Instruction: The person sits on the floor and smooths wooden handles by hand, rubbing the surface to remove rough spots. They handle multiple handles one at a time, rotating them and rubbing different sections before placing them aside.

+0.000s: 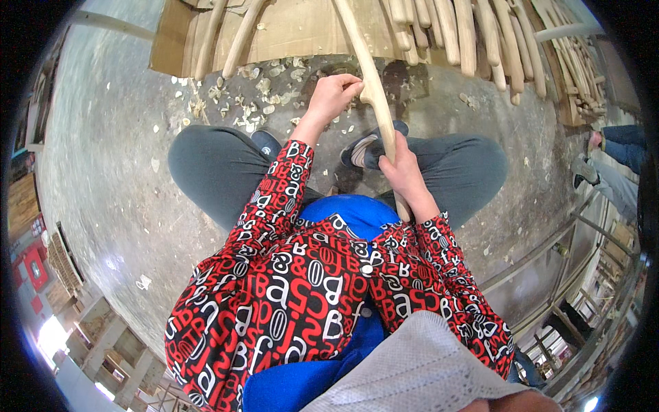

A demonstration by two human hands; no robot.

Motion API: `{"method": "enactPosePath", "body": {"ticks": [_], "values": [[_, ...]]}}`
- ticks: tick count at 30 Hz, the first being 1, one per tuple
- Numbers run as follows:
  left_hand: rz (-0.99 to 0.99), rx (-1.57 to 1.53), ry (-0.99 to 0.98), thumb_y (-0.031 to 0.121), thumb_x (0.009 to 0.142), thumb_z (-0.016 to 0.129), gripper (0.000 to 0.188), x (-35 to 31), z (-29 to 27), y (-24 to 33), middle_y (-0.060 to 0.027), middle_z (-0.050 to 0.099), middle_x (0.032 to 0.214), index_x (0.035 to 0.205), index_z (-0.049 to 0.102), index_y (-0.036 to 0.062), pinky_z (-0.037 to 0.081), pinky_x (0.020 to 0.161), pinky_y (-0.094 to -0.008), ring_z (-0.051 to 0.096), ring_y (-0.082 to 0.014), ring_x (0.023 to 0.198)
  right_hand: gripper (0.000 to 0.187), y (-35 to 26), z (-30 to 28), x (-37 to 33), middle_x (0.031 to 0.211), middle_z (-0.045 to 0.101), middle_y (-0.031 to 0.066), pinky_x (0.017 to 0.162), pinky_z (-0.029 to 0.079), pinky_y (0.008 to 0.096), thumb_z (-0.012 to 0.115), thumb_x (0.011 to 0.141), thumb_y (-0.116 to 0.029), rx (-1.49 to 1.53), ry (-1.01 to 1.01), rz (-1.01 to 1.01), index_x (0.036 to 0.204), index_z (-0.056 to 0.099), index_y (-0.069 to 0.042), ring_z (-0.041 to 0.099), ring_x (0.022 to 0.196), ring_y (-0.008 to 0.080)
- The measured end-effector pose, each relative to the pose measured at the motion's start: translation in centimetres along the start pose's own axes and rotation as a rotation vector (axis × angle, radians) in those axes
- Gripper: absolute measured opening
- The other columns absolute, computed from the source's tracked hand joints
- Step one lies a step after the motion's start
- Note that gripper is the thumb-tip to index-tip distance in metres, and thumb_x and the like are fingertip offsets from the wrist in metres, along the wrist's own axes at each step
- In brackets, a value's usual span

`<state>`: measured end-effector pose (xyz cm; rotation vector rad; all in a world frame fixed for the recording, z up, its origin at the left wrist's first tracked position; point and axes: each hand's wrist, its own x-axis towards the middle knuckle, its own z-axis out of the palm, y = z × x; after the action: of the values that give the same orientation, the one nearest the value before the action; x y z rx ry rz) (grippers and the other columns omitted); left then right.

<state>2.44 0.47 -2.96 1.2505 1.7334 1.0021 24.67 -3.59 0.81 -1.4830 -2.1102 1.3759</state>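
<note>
A long, pale wooden stick with a knobby bump partway along it slants up from my lap toward the cardboard. My right hand is wrapped round its lower part, close to my right knee. Beside the bump, my left hand is closed in a pinch, its fingertips at the stick's left side. Whatever those fingers may hold is too small or hidden to make out. The stick's lower end passes down by my blue garment.
Wood shavings litter the concrete floor ahead of my crossed legs. Two sticks lie on the cardboard at the far left; several more wooden sticks are piled at the far right. Another person's legs show at the right edge.
</note>
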Motion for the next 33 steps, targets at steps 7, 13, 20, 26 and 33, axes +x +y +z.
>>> {"method": "enactPosePath", "body": {"ticks": [7, 13, 20, 26, 33], "values": [[0.01, 0.031, 0.052, 0.025, 0.083, 0.063, 0.026, -0.2, 0.9, -0.4, -0.0093, 0.069, 0.078, 0.096, 0.069, 0.0032, 0.049, 0.063, -0.0271, 0.064, -0.0134, 0.067, 0.054, 0.7, 0.5, 0.0, 0.096, 0.058, 0.0336, 0.08, 0.046, 0.0498, 0.055, 0.077, -0.012, -0.004, 0.034, -0.013, 0.125, 0.036, 0.002, 0.056, 0.094, 0.0487], [-0.169, -0.348, 0.087, 0.023, 0.084, 0.062, 0.023, -0.4, 2.0, -1.7, -0.0029, 0.065, 0.07, 0.092, 0.07, 0.0017, 0.045, 0.054, -0.023, 0.056, -0.0076, 0.059, 0.053, 0.6, 0.7, 0.2, 0.1, 0.057, 0.0336, 0.081, 0.046, 0.0498, 0.054, 0.077, -0.013, -0.032, 0.04, -0.012, 0.124, 0.037, 0.002, 0.056, 0.095, 0.0485], [-0.179, -0.326, 0.101, 0.018, 0.083, 0.063, 0.021, -0.2, 2.6, -1.9, -0.0013, 0.064, 0.072, 0.093, 0.068, -0.0005, 0.043, 0.054, -0.0219, 0.054, -0.0067, 0.059, 0.058, 1.1, 1.0, 0.0, 0.1, 0.057, 0.0329, 0.082, 0.046, 0.0491, 0.054, 0.076, -0.013, -0.086, 0.064, -0.035, 0.127, 0.034, 0.005, 0.057, 0.095, 0.0479], [-0.268, -0.386, 0.04, 0.018, 0.082, 0.064, 0.021, 0.3, 1.5, -2.4, -0.0024, 0.065, 0.072, 0.091, 0.069, -0.0008, 0.044, 0.058, -0.0228, 0.056, -0.0079, 0.062, 0.059, 0.7, 0.8, 0.1, 0.101, 0.058, 0.0323, 0.082, 0.047, 0.0487, 0.054, 0.077, -0.013, -0.087, 0.034, -0.015, 0.128, 0.033, 0.005, 0.057, 0.096, 0.0468], [-0.249, -0.241, -0.111, 0.021, 0.081, 0.064, 0.022, 0.9, 0.3, -2.4, -0.0045, 0.067, 0.073, 0.079, 0.067, -0.0012, 0.046, 0.062, -0.025, 0.06, -0.0102, 0.067, 0.06, 0.7, 1.3, 0.3, 0.106, 0.056, 0.0316, 0.081, 0.048, 0.0484, 0.055, 0.077, -0.013, -0.174, 0.019, 0.007, 0.13, 0.032, 0.005, 0.058, 0.094, 0.0455]]}}
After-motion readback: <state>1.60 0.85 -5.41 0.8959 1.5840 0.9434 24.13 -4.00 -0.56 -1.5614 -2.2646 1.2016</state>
